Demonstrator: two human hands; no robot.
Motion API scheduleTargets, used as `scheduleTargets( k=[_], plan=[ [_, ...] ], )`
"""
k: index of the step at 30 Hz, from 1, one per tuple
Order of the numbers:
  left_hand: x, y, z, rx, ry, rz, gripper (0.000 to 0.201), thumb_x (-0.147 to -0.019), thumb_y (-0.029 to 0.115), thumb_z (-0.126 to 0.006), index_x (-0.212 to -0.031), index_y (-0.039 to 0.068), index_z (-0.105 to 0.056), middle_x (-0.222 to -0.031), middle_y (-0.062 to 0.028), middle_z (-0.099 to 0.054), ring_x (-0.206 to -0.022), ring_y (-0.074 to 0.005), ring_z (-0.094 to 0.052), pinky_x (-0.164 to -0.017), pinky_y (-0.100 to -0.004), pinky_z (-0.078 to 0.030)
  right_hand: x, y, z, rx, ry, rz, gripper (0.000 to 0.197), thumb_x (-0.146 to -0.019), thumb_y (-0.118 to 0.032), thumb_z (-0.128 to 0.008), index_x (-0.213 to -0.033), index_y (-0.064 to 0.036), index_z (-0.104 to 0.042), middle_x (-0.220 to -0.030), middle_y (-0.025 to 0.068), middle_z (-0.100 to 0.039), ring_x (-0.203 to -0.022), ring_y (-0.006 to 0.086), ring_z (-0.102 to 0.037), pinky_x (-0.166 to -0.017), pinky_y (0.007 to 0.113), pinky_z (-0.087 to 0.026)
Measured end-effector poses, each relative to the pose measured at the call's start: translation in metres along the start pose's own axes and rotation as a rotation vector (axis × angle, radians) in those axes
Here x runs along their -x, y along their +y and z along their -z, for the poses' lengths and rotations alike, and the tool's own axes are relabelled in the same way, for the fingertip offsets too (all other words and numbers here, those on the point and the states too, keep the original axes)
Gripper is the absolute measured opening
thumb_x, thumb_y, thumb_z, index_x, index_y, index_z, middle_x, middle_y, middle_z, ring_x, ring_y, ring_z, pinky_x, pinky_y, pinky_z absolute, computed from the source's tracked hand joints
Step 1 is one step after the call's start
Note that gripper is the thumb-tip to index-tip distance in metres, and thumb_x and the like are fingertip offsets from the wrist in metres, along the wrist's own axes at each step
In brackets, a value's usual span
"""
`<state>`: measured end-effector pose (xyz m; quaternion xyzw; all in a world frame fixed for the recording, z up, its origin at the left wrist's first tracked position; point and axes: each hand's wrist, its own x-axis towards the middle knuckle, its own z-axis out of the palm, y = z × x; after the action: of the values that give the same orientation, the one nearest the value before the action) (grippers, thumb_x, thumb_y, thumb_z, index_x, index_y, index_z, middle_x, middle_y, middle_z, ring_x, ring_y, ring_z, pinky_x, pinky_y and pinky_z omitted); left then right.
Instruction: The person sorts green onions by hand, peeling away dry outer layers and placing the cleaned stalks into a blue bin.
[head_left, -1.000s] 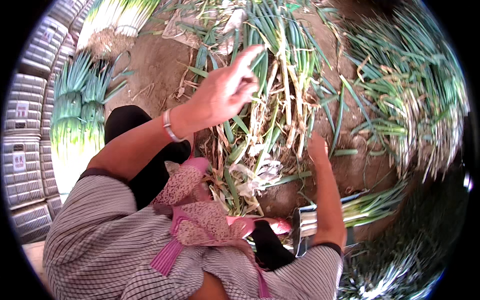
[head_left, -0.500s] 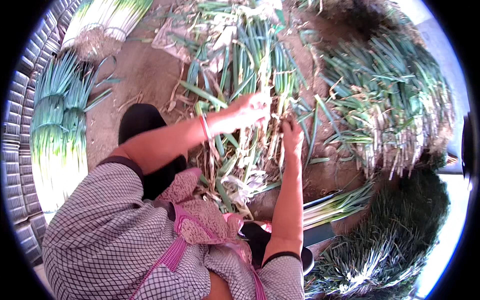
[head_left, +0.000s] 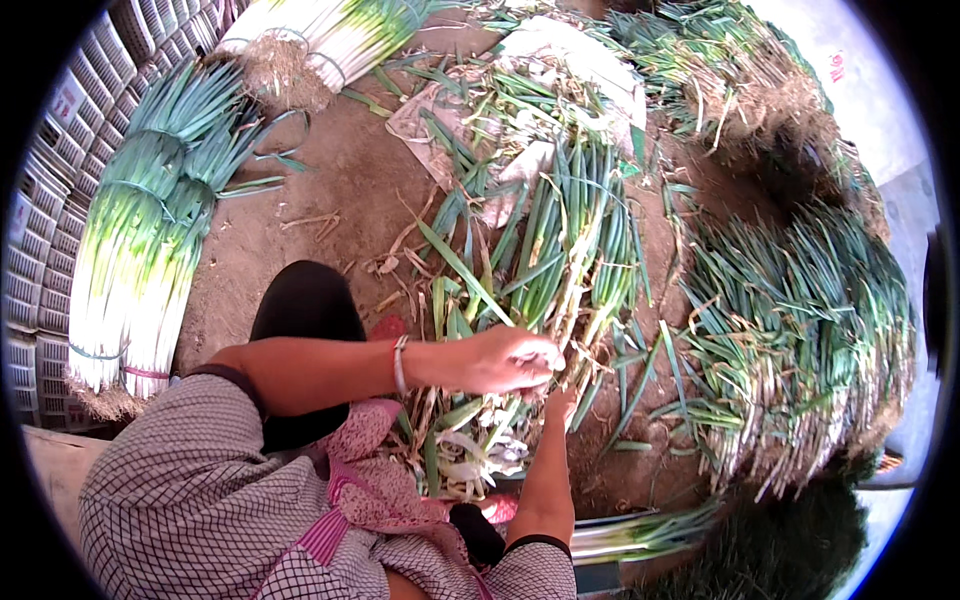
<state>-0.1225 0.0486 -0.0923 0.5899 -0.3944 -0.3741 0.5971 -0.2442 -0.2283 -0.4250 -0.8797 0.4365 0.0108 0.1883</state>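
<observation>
My left hand (head_left: 510, 361) reaches across in front of me, its fingers curled together in a pinch. Whatever lies between them is too small to make out. Just below its fingertips, nearly touching them, is my right hand (head_left: 561, 404), closed and partly hidden, so its contents cannot be made out. Both hands are over the lower ends of a heap of green onions (head_left: 583, 225), whose green leaves point away from me. Dry brown leaves hang about the stalks. Peeled scraps (head_left: 478, 455) and loose leaves lie beneath my hands.
Tied bundles of cleaned green onions (head_left: 135, 255) stand at left beside stacked grey crates (head_left: 85, 95), with more bundles (head_left: 330, 40) behind. Uncleaned green onions (head_left: 800, 330) are piled at right, and another pile (head_left: 730, 75) lies far right. Trimmed stalks (head_left: 640, 535) lie near my right forearm.
Both hands have drawn back toward me, from further up the stalks to the near end of the heap. They are closer together. The whole view has shifted too.
</observation>
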Motion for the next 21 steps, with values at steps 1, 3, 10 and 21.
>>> scheduleTargets(
  k=[1, 3, 10, 21],
  plan=[
    [-0.004, 0.006, -0.002, 0.003, -0.026, 0.050, 0.024, -0.096, 0.013, -0.045, -0.110, -0.005, -0.051, -0.079, -0.0057, -0.057, -0.074, -0.0104, -0.057, -0.066, -0.0259, -0.046, -0.019, 0.032, -0.028, 0.028, 0.022, -0.053, 0.057, -0.083, -0.029, -0.052, -0.131, -0.0009, -0.039, -0.118, 0.0262, -0.052, -0.104, 0.0404, -0.054, -0.089, 0.046, -0.043],
    [0.009, -0.010, 0.004, 0.102, 0.021, 0.153, 0.025, -0.096, 0.013, -0.044, -0.112, -0.006, -0.049, -0.083, -0.0063, -0.058, -0.078, -0.0104, -0.057, -0.068, -0.0259, -0.047, 0.008, -0.027, -0.050, -0.099, -0.172, -0.040, 0.063, -0.083, -0.032, -0.054, -0.136, -0.0039, -0.033, -0.121, 0.0262, -0.051, -0.106, 0.0395, -0.054, -0.088, 0.046, -0.043],
    [-0.008, -0.027, 0.006, 0.073, 0.100, 0.137, 0.030, -0.096, 0.018, -0.044, -0.114, -0.005, -0.050, -0.086, -0.0084, -0.059, -0.079, -0.0134, -0.058, -0.069, -0.0271, -0.051, -0.014, -0.081, 0.041, -0.684, -0.570, 0.057, 0.044, -0.076, -0.036, -0.060, -0.103, -0.0009, -0.062, -0.093, 0.0138, -0.063, -0.083, 0.0244, -0.057, -0.081, 0.037, -0.045],
    [-0.047, -0.110, -0.053, 1.249, 0.599, 0.148, 0.044, -0.090, 0.036, -0.053, -0.115, 0.000, -0.044, -0.103, -0.0162, -0.056, -0.090, -0.0287, -0.060, -0.086, -0.0462, -0.051, 0.324, -0.110, 0.247, -0.833, -0.414, 0.221, 0.019, -0.084, -0.012, -0.050, -0.097, 0.0026, -0.054, -0.072, 0.0065, -0.053, -0.063, 0.0122, -0.047, -0.058, 0.027, -0.040]
  ],
)
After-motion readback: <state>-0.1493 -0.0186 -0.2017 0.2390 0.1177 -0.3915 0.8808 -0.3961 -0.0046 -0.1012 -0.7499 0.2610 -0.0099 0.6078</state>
